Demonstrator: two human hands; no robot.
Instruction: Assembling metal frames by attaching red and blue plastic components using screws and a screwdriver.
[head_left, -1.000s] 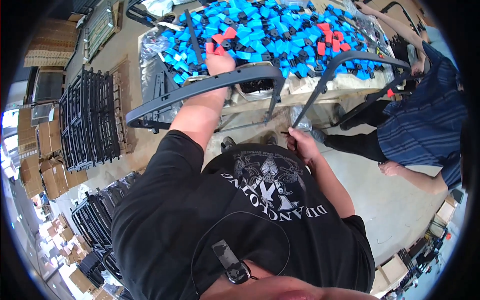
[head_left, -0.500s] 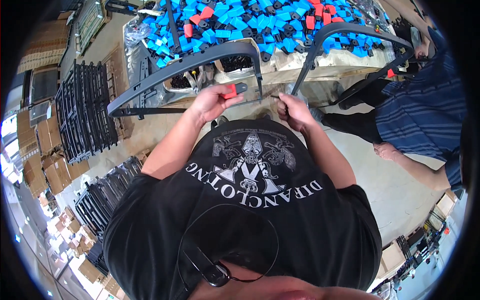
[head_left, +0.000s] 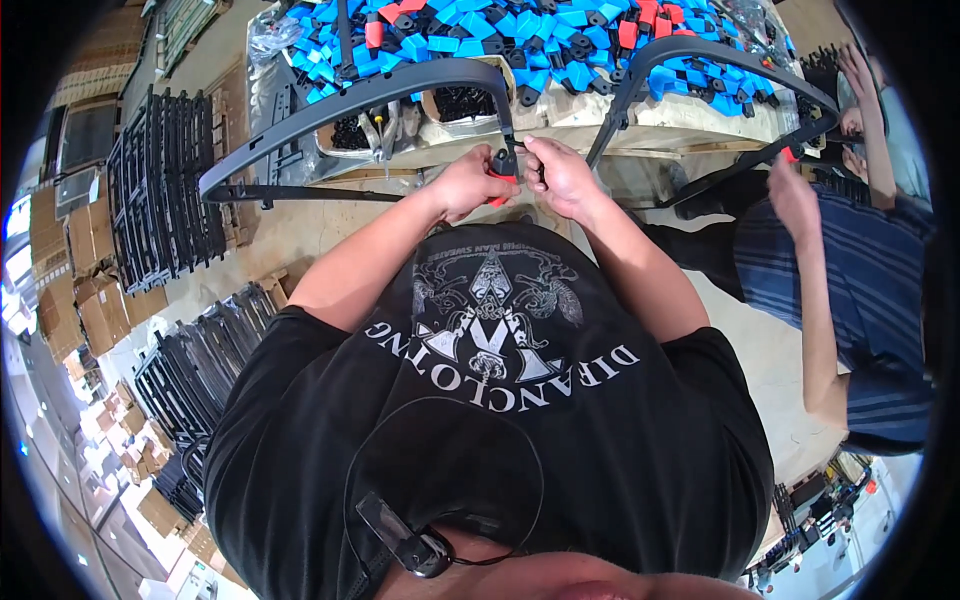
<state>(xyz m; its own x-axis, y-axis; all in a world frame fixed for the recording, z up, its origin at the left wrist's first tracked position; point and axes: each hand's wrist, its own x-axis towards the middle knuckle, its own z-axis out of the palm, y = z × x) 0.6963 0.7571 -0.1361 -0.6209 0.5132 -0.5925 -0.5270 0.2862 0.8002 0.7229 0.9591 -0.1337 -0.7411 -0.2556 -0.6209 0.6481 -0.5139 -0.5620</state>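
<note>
In front of my chest, my left hand is closed on a red-and-black plastic clip, its black end turned up against the lower end of a black curved frame. Close by on the right, the fingers of my right hand pinch a thin dark pin-like piece at that same frame end. Its exact kind is too small to make out. My fingers partly hide where clip, pin and frame meet.
Blue and red plastic clips cover the bench beyond, with boxes of small dark parts and pliers at its near edge. A second curved frame stands right, near a co-worker in a striped shirt. Black frames are stacked left.
Both hands have come together at the frame's end. The left hand has moved right and turned the clip upright; the right has moved up and left. The co-worker's arm has risen to the other frame.
</note>
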